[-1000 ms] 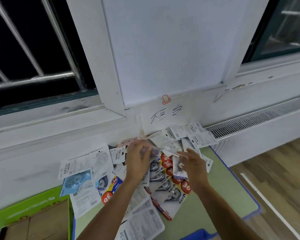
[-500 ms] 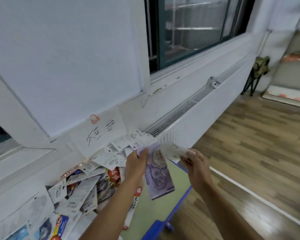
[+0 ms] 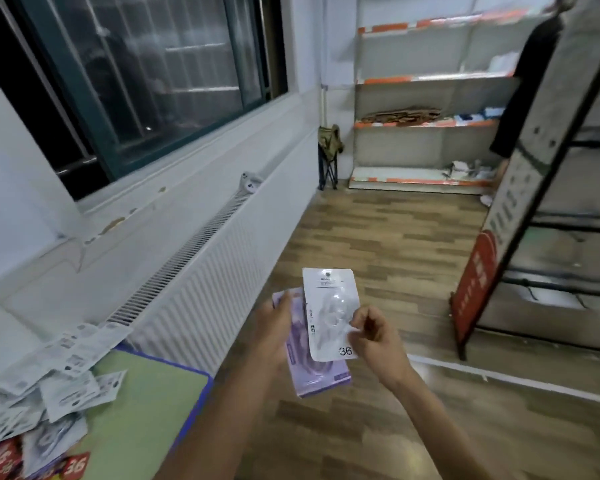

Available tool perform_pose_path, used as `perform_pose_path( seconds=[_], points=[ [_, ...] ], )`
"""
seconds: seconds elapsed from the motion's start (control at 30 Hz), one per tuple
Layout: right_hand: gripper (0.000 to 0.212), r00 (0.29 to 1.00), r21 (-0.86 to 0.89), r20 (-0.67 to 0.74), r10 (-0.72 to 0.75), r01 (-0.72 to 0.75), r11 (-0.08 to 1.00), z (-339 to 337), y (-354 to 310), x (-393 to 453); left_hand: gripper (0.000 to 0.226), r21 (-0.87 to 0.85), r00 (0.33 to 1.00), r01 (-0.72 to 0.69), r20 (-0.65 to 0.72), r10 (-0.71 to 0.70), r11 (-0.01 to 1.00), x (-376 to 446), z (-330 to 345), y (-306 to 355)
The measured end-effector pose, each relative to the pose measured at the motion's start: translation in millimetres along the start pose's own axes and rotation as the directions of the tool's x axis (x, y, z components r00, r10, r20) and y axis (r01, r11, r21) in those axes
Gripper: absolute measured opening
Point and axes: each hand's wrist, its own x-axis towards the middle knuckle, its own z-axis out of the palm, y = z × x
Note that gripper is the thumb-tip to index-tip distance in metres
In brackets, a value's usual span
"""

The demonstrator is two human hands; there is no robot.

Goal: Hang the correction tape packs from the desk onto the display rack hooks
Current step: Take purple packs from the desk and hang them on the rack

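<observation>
Over the floor, left hand [image 3: 274, 327] grips purple packs [image 3: 317, 368]; right hand [image 3: 374, 336] pinches a white pack [image 3: 329, 306].

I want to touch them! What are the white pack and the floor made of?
The white pack with the "36" looks like glossy printed card under a clear plastic bubble, which catches the light. The brown plank floor looks like smooth wood or laminate, with grain streaks.
</observation>
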Motion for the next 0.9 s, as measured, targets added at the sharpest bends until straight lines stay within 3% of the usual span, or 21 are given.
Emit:
perform_pose_path(
  seconds=[0.17,0.3,0.5,0.77,0.9],
  points=[
    [0.048,0.977,-0.234,-0.160,-0.138,0.099,0.967,-101,-12,-7,0.012,-0.009,0.966,-0.040,0.255,0.041,0.999,-22,118,8],
    [0.052,0.918,-0.313,-0.323,-0.232,0.128,0.941,-175,-20,-11,0.013,0.017,0.902,-0.089,0.424,0.074,0.996,-35,201,12],
    [0.048,0.759,-0.288,-0.613,-0.216,0.040,0.957,-275,-27,12,0.010,0.039,0.787,-0.191,0.603,0.130,0.981,-33,321,18],
    [0.029,0.647,-0.176,-0.754,-0.113,-0.032,0.984,-418,-46,70,0.009,0.025,0.647,-0.196,0.755,0.110,0.980,-13,501,39],
    [0.036,0.543,-0.176,-0.836,-0.085,-0.117,0.977,-488,-47,77,0.013,-0.015,0.552,-0.168,0.827,0.106,0.986,-32,583,46]
  ],
)
